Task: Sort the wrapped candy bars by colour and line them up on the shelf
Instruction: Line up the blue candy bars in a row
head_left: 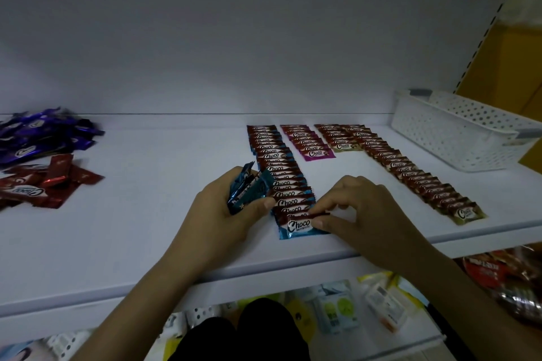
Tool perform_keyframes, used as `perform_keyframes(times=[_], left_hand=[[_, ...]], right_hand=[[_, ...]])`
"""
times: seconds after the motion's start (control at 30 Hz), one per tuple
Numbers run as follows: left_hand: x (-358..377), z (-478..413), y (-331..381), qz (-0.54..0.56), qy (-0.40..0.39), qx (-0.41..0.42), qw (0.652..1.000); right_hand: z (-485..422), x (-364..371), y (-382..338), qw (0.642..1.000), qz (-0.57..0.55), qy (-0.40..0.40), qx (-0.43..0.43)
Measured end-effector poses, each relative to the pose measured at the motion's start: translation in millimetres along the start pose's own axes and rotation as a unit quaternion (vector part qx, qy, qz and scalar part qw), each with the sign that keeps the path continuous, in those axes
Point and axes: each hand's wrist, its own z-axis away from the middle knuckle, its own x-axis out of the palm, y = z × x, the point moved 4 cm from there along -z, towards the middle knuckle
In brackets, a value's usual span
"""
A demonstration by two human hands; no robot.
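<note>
Packets (337, 311) on a lower shelf nearest, blurred, beneath the front edge of the white shelf (146, 228). Just above that edge, right hand (357, 208) with grip pinched narrow, thumb and fingertips on the frontmost blue-edged candy bar (299, 227), lying flat at the near end of the blue row (278, 167). Beside it, left hand (225, 214) with grip closed round a bunch of blue bars (249, 187), held off the shelf and touching the row's left side. Farther back and rightward, short pink row (308, 141), then short olive-edged row (340, 138), then long olive-edged row (410, 173) slanting toward the front right. Well apart at far left, loose red pile (44, 184) and, behind it, loose purple pile (38, 138). At right rear, white perforated basket (457, 126) standing on the shelf.
</note>
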Motion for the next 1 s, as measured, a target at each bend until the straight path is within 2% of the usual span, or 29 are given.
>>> perform_keyframes(times=[0.4,0.5,0.6,0.77,1.0], left_hand=[[-0.5,1.0,2.0,0.017,0.0,-0.015,1.0],[-0.2,1.2,2.4,0.032,-0.005,-0.008,0.999],[1.4,0.9,4.4,0.034,-0.015,0.011,0.999],[3.3,1.0,7.9,0.051,-0.025,0.037,0.998],[-3.8,3.9,7.3,0.096,0.008,0.006,0.995]], right_hand=[[1.2,0.8,-0.4,1.0,-0.022,0.0,-0.006],[-3.5,-5.5,-8.4,0.992,-0.117,0.052,-0.013],[-12.5,-1.7,-26.2,0.976,-0.213,0.039,-0.029],[-28.8,5.4,-53.0,0.965,-0.244,0.047,-0.08],[-35.0,-3.9,-39.0,0.934,-0.348,0.07,-0.028]])
